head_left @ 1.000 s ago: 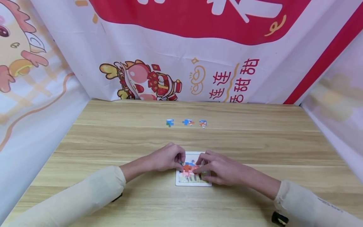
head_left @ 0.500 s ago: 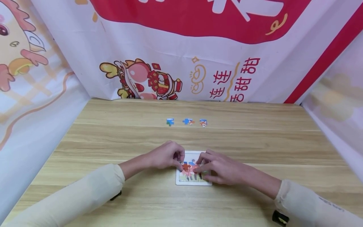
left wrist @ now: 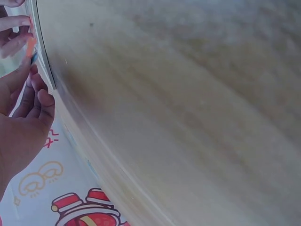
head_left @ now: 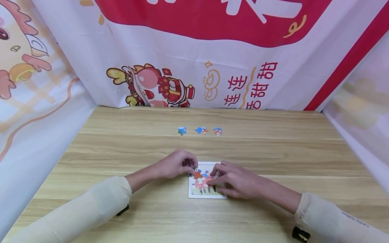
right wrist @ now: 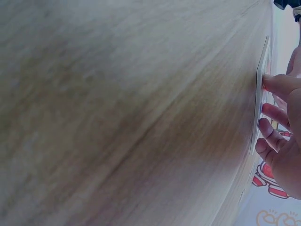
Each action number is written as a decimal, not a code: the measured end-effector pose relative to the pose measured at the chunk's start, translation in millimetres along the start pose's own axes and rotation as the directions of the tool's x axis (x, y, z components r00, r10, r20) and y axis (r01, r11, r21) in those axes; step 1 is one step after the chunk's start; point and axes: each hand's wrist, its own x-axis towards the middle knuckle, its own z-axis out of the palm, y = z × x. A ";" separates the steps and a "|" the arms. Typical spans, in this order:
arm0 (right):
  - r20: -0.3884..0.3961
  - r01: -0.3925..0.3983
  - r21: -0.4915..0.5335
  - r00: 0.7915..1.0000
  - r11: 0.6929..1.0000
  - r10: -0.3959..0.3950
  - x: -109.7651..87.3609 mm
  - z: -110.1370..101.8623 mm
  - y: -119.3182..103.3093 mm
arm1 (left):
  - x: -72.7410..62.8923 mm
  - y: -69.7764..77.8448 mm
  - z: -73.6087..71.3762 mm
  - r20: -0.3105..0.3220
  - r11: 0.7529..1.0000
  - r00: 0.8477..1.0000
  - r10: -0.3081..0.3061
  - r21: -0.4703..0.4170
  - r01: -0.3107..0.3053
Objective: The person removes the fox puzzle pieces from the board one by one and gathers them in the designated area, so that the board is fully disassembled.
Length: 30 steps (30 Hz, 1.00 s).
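In the head view a white-framed jigsaw board [head_left: 207, 196] lies on the table, its lower part filled with picture pieces of pink, green and dark legs. My left hand [head_left: 179, 164] pinches an orange and blue jigsaw piece [head_left: 198, 174] between thumb and fingertips, tilted over the board's left side. The left wrist view shows the same piece [left wrist: 31, 46] edge-on at the fingertips. On the right side of the board rests my right hand [head_left: 237, 180], fingers spread and fingertips on the pieces. Seen from the right wrist, these fingertips [right wrist: 267, 127] touch down along the board's edge.
Farther back on the wooden table [head_left: 136, 145] lie three loose pieces in a row: a blue-green one [head_left: 182, 130], a blue-orange one [head_left: 202, 130] and a fox-face one [head_left: 217, 131]. A printed cloth [head_left: 194, 77] hangs behind the table, with others at both sides.
My left hand has moved slightly up and left with the orange piece, which now tilts and uncovers the pink pieces below it. The right hand has stayed in place.
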 end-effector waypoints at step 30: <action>-0.009 0.003 0.021 1.000 1.000 -0.003 0.1 1.7 0.4 | 11.5 -29.6 -36.3 -0.395 0.977 0.895 -0.207 -0.038 0.209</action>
